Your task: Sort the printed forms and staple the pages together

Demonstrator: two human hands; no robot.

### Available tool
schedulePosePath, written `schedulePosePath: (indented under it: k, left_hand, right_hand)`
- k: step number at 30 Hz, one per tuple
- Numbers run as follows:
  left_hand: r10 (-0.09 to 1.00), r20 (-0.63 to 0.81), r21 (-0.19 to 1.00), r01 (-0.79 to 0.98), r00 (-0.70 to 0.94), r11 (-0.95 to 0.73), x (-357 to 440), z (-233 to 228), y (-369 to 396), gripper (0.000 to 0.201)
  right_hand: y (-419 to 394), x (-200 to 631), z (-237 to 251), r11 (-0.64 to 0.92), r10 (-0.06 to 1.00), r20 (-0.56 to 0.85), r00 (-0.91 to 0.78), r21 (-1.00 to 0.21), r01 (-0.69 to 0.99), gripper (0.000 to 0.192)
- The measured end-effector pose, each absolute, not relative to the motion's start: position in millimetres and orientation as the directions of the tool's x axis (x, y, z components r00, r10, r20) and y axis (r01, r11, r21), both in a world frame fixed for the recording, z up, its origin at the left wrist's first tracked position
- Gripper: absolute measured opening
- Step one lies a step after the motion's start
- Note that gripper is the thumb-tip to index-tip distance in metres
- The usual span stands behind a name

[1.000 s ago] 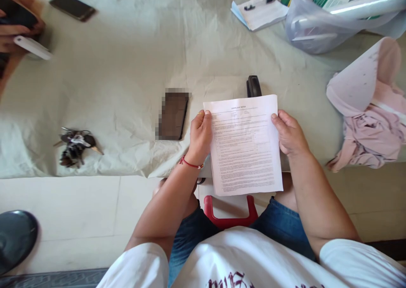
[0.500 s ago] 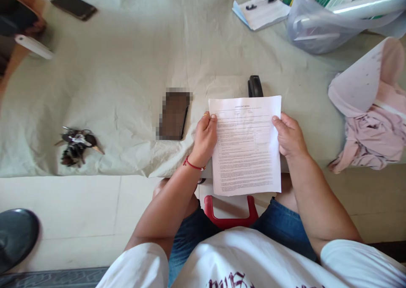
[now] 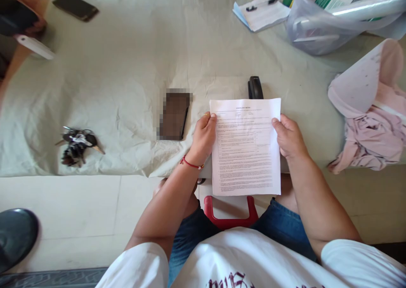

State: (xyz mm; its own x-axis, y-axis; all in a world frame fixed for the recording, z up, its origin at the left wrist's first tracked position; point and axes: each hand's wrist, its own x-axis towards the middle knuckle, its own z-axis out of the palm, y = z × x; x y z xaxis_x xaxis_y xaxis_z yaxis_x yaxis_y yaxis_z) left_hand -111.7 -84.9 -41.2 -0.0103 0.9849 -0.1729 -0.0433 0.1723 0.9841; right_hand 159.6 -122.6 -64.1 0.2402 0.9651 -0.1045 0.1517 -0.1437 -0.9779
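Printed white paper sheets (image 3: 245,152), apparently a small stack, are held upright in front of me over the table's front edge. My left hand (image 3: 204,136) pinches their left edge, thumb on the front face. On the right edge, my right hand (image 3: 289,135) grips in the same way, fingers behind the paper. Just beyond the top edge lies a black stapler (image 3: 255,87), its near end hidden by the sheets. A dark smartphone (image 3: 174,115), partly pixelated, rests on the cloth left of my left hand.
A bunch of keys (image 3: 78,145) lies near the table's front left edge. Pink fabric (image 3: 371,131) is heaped at right, below a plastic bag (image 3: 317,34) of items. Papers with a pen (image 3: 263,11) and another phone (image 3: 76,6) are farther back. Someone's hand (image 3: 38,26) shows at far left.
The sheets' top edge has dropped very slightly, and my left hand has shifted a touch leftward with them. Both hands keep their hold.
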Motion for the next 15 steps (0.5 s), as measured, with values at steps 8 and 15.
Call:
schedulePosePath:
  k: [8, 15]
  left_hand:
    - [0.987, -0.150, 0.989, 0.004, 0.052, 0.150, -104, -35, -97, 0.039]
    - [0.977, -0.161, 0.982, -0.077, 0.138, 0.173, -92, -26, -112, 0.045]
  right_hand:
    - [-114, 162, -62, 0.117, 0.842, 0.487, 0.232, -0.585, 0.803, 0.063]
    - [-110, 109, -25, 0.266, 0.829, 0.557, -0.046, -0.321, 0.909, 0.039]
